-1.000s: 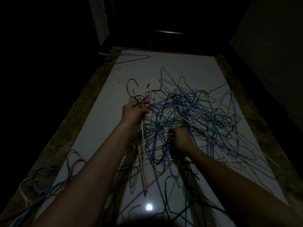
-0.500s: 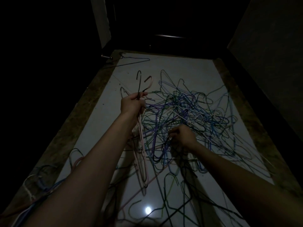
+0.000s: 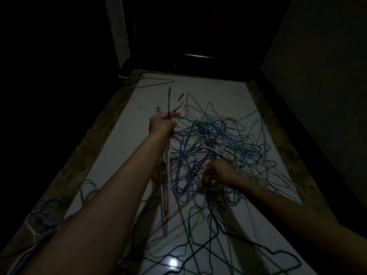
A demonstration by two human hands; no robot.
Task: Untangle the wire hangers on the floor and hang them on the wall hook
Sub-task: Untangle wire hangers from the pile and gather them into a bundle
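**A:** so what's the floor situation, it's super dim in there

**B:** yeah, barely lit. The floor (image 3: 127, 147) is pale glossy tile with one bright light reflection (image 3: 173, 262) near the bottom edge, and a darker speckled border (image 3: 83, 155) runs along both sides. Dark walls close in left and right, so it looks like a narrow hallway, with a dark door (image 3: 198, 36) at the far end and a lighter door frame (image 3: 119, 30) just left of it.

**A:** and the hangers?

**B:** big tangled pile of wire hangers (image 3: 218, 147) lies mid-floor, blue, green, purple, white, all knotted together. One lone dark hanger (image 3: 153, 84) lies apart up by the doorway, and a few more loose hangers (image 3: 45, 213) sit at the lower left on the border.

**A:** hands?

**B:** left hand (image 3: 161, 125) is raised off the floor, fingers curled tight around a small held bunch (image 3: 168, 102), a black one and a pink one, hooks pointing up. Right hand (image 3: 218, 172) is down in the pile, fingertips pinching wires in the tangle; can't tell which hanger exactly.
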